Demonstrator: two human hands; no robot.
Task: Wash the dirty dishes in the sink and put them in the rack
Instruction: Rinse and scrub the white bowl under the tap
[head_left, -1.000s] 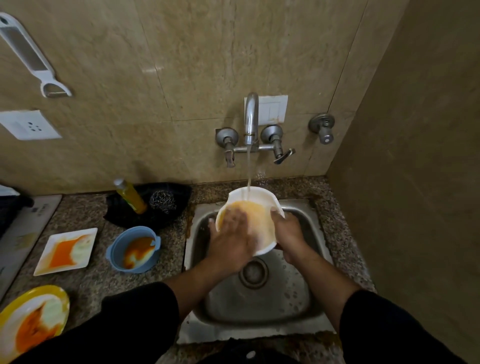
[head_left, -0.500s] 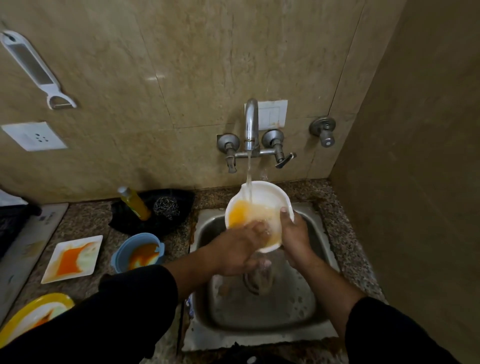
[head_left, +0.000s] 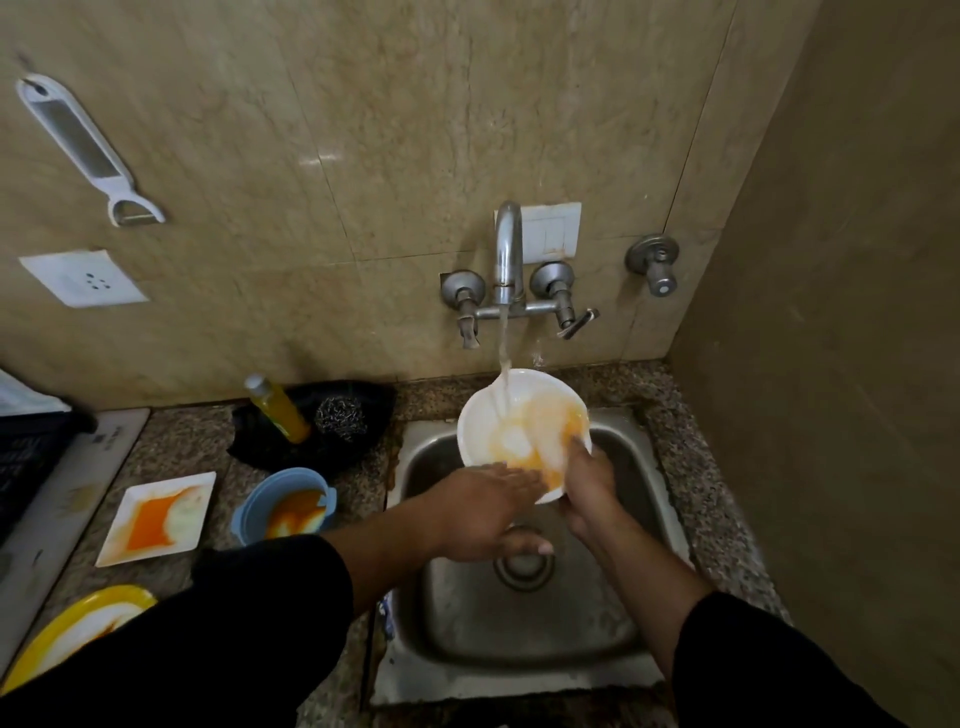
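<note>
A white bowl (head_left: 511, 415) smeared with orange sauce is tilted over the steel sink (head_left: 519, 629), under running water from the tap (head_left: 506, 249). My right hand (head_left: 589, 486) grips the bowl's lower right rim. My left hand (head_left: 483, 512) lies with straight fingers against the bowl's lower inside edge, rubbing the sauce. On the counter to the left wait a blue bowl (head_left: 254, 512), a square white plate (head_left: 156, 517) and a yellow plate (head_left: 67, 629), all stained orange.
A yellow soap bottle (head_left: 278, 410) and a steel scrubber (head_left: 340, 418) sit on a black cloth behind the blue bowl. A dark rack (head_left: 28, 457) shows at the far left edge. A peeler (head_left: 85, 148) hangs on the tiled wall. A side wall stands close on the right.
My left hand slid down from the bowl's middle to its lower edge, uncovering the inside. The bowl tipped more towards me under the water, and the camera view rose slightly.
</note>
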